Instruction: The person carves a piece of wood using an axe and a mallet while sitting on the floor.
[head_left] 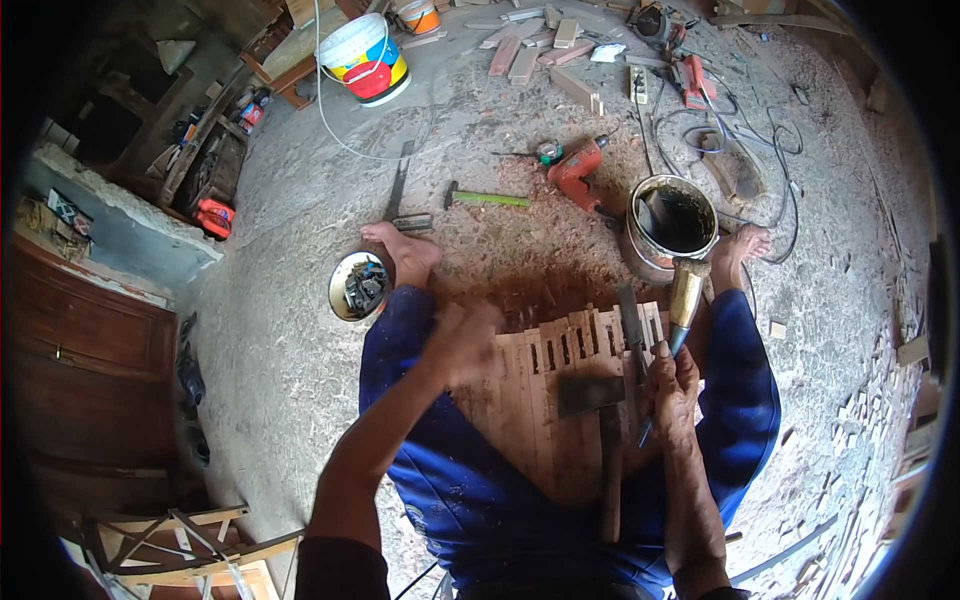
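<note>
My right hand (pixel 675 392) is closed round a brush (pixel 686 295) with a blue handle, its bristle end upward beside the rim of a bucket of dark liquid (pixel 675 218). Blurred by motion, my left hand (pixel 463 342) is over the left end of a row of pale wooden strips (pixel 515 385) between my legs; its fingers are smeared. Several strips have dark slots near their far ends. Across them lies a mallet (pixel 611 465) with a dark head, and beside it a long flat dark bar (pixel 631 330).
Near my left foot stands a small white pail (pixel 343 300) of dark pieces. Farther off lie a handsaw (pixel 398 185), a green-handled hammer (pixel 492 200) and a red drill (pixel 575 178). Cables (pixel 780 150), wood offcuts (pixel 523 65) and a colourful bucket (pixel 365 65) are beyond.
</note>
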